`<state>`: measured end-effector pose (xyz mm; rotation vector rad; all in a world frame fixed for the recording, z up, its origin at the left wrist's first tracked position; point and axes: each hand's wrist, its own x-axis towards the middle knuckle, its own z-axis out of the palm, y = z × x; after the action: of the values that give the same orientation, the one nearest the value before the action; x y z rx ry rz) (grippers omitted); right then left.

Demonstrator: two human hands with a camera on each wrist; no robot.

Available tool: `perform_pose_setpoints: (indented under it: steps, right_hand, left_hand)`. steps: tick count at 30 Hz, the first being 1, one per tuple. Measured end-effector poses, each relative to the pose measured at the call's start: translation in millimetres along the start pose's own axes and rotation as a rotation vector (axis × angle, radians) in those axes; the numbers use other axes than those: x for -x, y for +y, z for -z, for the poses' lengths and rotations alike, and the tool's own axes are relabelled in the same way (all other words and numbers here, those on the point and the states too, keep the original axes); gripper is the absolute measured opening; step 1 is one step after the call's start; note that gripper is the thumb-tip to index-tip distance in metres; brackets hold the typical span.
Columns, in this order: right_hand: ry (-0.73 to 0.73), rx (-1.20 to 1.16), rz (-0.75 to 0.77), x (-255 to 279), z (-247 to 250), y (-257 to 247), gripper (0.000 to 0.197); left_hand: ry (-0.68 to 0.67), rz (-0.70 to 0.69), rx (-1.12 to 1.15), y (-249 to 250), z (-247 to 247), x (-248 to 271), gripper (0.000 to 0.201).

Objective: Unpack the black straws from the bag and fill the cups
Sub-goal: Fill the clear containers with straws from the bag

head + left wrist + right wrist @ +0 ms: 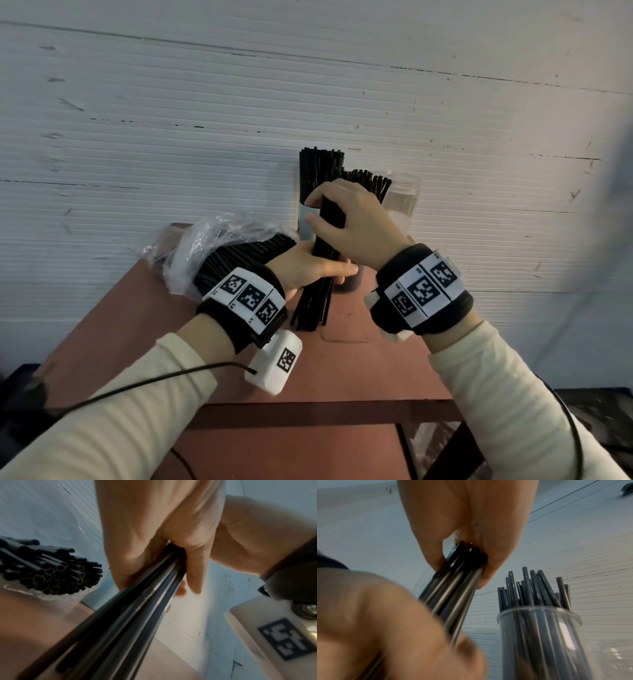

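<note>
Both hands grip one bundle of black straws (325, 253): right hand (356, 226) above, left hand (308, 267) below. Filled cups (306, 219) stand behind on the bench (342, 370).

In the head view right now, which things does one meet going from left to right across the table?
plastic bag → left hand → bundle of straws held in both hands → right hand → empty clear cup

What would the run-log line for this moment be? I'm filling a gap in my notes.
stage: squaring a straw bundle | left hand: grips lower part | right hand: grips upper part | bag: holds straws | two cups: hold straws
</note>
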<state>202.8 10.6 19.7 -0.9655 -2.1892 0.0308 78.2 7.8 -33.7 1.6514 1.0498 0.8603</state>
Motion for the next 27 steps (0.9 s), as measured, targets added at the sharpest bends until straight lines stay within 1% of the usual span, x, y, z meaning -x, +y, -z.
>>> perform_pose_setpoints:
  steps: [2, 3, 5, 7, 10, 12, 14, 16, 17, 19, 20, 21, 22, 23, 24, 25, 27]
  right_hand:
    - [0.033, -0.021, -0.009, 2.6, 1.0, -1.1, 0.017]
    - [0.041, -0.032, 0.001, 3.7, 1.7, -2.4, 0.018]
    - [0.053, -0.064, 0.024, 6.2, 4.2, -5.9, 0.028]
    - [0.115, -0.115, 0.009, 8.1, 11.0, -8.7, 0.045]
    - [0.216, -0.304, -0.099, 11.2, 28.0, -10.6, 0.07]
    - [0.204, -0.42, -0.17, 13.0, 39.0, -7.5, 0.079]
    - [0.147, -0.438, -0.202, 15.9, 45.2, -2.7, 0.082]
    - [0.065, -0.394, -0.182, 17.1, 48.1, 0.7, 0.075]
    - [-0.011, -0.395, -0.157, 17.6, 48.7, 0.2, 0.068]
    - [-0.204, -0.45, -0.122, 19.0, 46.5, -3.1, 0.052]
    - [-0.281, -0.451, -0.116, 19.8, 44.4, -5.4, 0.041]
    - [-0.324, -0.426, -0.108, 20.2, 42.4, -7.8, 0.029]
    - [-0.327, -0.4, -0.094, 19.5, 41.2, -9.4, 0.018]
    - [-0.303, -0.388, -0.082, 17.1, 41.2, -9.3, 0.013]
    - [-0.262, -0.382, -0.075, 13.6, 43.2, -8.0, 0.013]
    - [-0.21, -0.382, -0.076, 8.7, 46.8, -4.7, 0.013]
    - [-0.085, -0.405, -0.097, -3.6, 60.0, 5.3, 0.014]
  left_hand:
    - [-0.117, 0.143, -0.096, -7.3, 1.0, -0.4, 0.015]
    - [-0.165, 0.204, -0.162, -11.1, 2.2, -0.9, 0.02]
    - [-0.193, 0.248, -0.25, -14.5, 4.2, -2.0, 0.036]
    - [-0.149, 0.218, -0.233, -12.6, 6.2, -1.4, 0.041]
    - [-0.117, 0.091, -0.159, 2.3, 9.4, 5.3, 0.038]
    - [-0.144, 0.021, -0.141, 16.6, 11.4, 12.5, 0.036]
    - [-0.184, -0.06, -0.17, 27.4, 12.4, 17.8, 0.036]
    - [-0.248, -0.099, -0.201, 34.7, 11.7, 20.0, 0.037]
    - [-0.292, -0.094, -0.229, 36.8, 11.1, 20.0, 0.037]
    - [-0.36, -0.085, -0.29, 36.7, 8.9, 18.5, 0.031]
    - [-0.373, -0.102, -0.326, 36.3, 7.2, 17.6, 0.027]
    - [-0.371, -0.13, -0.356, 35.3, 6.4, 16.0, 0.027]
    - [-0.358, -0.16, -0.366, 34.3, 5.3, 14.5, 0.03]
    - [-0.337, -0.178, -0.344, 32.9, 3.7, 12.4, 0.034]
    - [-0.304, -0.185, -0.296, 31.5, 2.0, 9.9, 0.04]
    - [-0.243, -0.187, -0.226, 30.3, 0.4, 6.7, 0.048]
    - [-0.021, -0.189, -0.078, 29.1, -1.6, -0.9, 0.07]
